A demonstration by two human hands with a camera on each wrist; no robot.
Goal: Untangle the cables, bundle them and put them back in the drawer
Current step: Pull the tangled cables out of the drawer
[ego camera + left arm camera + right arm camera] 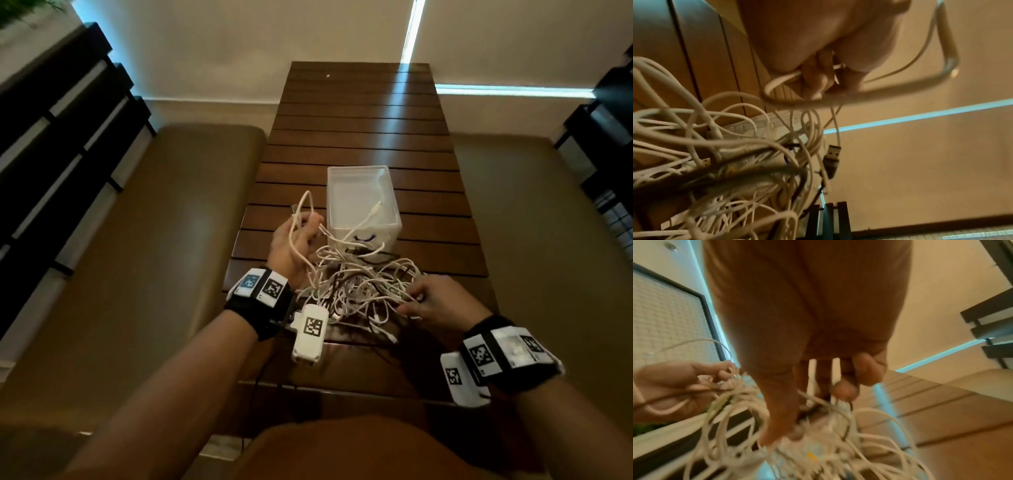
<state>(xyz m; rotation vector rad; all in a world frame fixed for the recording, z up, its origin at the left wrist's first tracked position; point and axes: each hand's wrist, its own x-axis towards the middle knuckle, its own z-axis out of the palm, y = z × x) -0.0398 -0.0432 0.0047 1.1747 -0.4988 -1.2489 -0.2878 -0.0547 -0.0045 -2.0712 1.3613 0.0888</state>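
Both hands are in the cable pile [359,284] on the near end of the table [370,137]. From the head view, the left hand [294,246] grips one white cable [303,205] and lifts it up and left. The right hand [435,301] pinches strands at the pile's right. The drawer [363,202] sits just beyond.

From the left wrist, fingers [816,78] curl round that cable.

From the right wrist, fingertips [844,389] dig into the strands.

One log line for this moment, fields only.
stage: untangling | left hand: holds white cable | right hand: picks at cable tangle | drawer: on table
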